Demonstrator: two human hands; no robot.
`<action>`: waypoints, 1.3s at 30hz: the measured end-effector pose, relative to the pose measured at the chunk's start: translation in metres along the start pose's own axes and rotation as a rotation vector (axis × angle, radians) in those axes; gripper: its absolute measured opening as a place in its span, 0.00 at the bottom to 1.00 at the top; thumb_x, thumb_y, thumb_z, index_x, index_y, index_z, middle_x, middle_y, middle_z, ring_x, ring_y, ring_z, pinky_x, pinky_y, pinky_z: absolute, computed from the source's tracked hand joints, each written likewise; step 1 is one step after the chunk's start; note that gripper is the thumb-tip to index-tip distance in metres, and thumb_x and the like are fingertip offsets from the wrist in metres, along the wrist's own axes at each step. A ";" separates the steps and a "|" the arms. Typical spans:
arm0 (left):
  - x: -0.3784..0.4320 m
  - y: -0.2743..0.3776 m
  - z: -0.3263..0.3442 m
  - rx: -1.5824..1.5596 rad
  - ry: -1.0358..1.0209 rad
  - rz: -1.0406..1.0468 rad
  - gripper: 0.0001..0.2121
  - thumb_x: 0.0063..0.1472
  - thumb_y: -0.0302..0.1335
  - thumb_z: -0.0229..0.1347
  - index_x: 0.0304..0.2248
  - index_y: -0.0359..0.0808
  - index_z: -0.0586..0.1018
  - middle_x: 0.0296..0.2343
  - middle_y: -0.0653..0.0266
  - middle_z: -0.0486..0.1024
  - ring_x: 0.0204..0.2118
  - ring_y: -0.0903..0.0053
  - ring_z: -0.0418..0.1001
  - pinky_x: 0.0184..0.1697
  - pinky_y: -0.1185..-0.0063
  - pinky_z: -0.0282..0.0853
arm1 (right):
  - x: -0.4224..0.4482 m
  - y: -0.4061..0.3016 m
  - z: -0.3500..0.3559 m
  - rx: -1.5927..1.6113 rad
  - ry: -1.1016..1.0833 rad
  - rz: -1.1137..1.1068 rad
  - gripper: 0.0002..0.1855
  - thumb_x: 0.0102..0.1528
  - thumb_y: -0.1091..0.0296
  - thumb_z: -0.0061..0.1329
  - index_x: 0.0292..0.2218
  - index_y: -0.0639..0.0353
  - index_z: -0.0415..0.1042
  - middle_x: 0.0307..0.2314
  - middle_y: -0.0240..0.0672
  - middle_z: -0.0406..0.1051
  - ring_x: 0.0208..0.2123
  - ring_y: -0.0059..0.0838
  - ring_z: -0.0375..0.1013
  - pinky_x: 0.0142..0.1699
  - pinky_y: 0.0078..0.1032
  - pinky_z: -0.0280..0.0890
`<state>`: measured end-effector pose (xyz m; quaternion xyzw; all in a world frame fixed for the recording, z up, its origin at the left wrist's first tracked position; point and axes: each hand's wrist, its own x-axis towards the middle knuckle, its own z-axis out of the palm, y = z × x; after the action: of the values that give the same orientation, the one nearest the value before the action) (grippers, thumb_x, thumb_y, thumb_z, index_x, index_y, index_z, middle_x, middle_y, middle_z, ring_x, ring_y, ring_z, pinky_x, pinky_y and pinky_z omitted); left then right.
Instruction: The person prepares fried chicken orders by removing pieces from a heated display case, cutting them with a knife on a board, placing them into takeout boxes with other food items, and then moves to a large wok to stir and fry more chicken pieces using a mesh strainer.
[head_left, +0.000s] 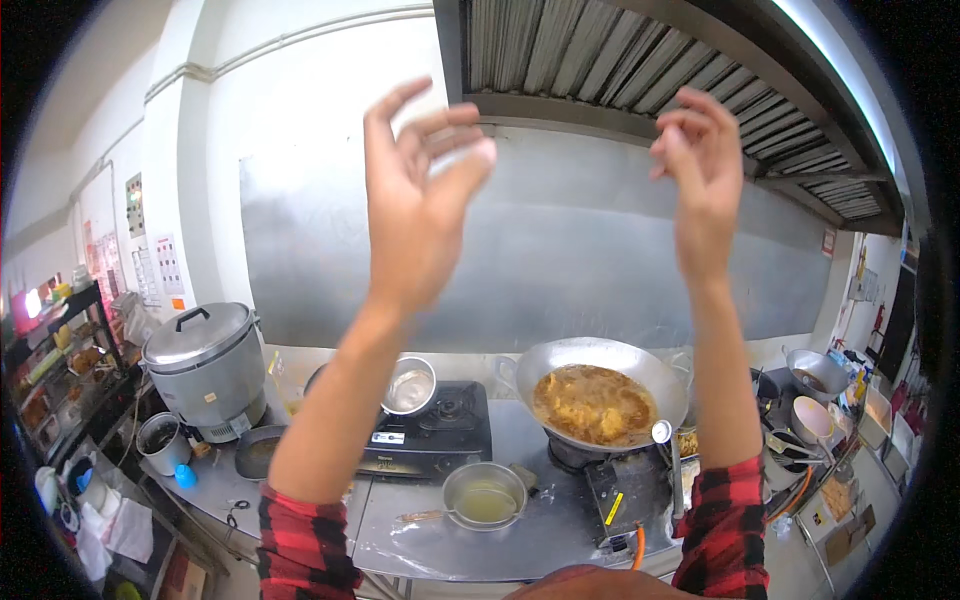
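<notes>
Both hands are raised in front of the metal wall panel, well above the counter. My left hand (420, 202) has its fingers curled and apart, with nothing in it. My right hand (701, 172) is loosely curled and also looks bare, though its fingers overlap and blur. Below and between them, a large wok (529, 375) stands on a burner. Battered pieces (592, 409) bubble in the brown oil inside it. A dial thermometer (661, 431) shows at the wok's right edge. A handled pan (486, 517) with yellowish liquid sits on the counter nearer me.
A gas stove (442, 450) holds a small metal pot (411, 386). Left of it stands a big lidded rice cooker (206, 360). An orange hose (639, 547) runs from the burner box (626, 499). Overhead is the range hood (585, 60). Bowls and pans (814, 416) crowd the right side.
</notes>
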<state>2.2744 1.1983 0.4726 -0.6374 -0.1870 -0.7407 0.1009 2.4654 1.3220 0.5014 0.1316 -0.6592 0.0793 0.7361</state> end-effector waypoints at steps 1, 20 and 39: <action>-0.015 0.005 0.002 -0.050 -0.006 -0.038 0.29 0.52 0.25 0.53 0.52 0.33 0.55 0.42 0.51 0.67 0.46 0.66 0.67 0.49 0.73 0.62 | -0.020 -0.008 0.005 -0.052 -0.043 -0.010 0.16 0.52 0.74 0.45 0.44 0.57 0.64 0.33 0.33 0.66 0.29 0.20 0.65 0.30 0.15 0.62; -0.506 -0.014 -0.014 -0.804 -1.145 -1.729 0.22 0.59 0.35 0.51 0.51 0.36 0.64 0.42 0.60 0.69 0.45 0.74 0.67 0.48 0.76 0.62 | -0.298 -0.159 -0.271 -0.098 -1.163 1.545 0.21 0.53 0.64 0.48 0.49 0.54 0.65 0.39 0.38 0.70 0.37 0.31 0.71 0.40 0.27 0.66; -0.882 0.095 0.074 0.223 -0.972 -2.000 0.16 0.55 0.39 0.53 0.39 0.39 0.75 0.26 0.61 0.77 0.22 0.76 0.74 0.21 0.78 0.69 | -0.361 -0.092 -0.504 -0.014 -1.232 1.578 0.17 0.54 0.67 0.46 0.46 0.57 0.67 0.31 0.34 0.71 0.35 0.23 0.69 0.39 0.22 0.64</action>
<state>2.5256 1.0637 -0.3711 -0.4093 -0.7005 -0.1394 -0.5677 2.9281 1.4055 0.0867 -0.3297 -0.8249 0.4591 0.0037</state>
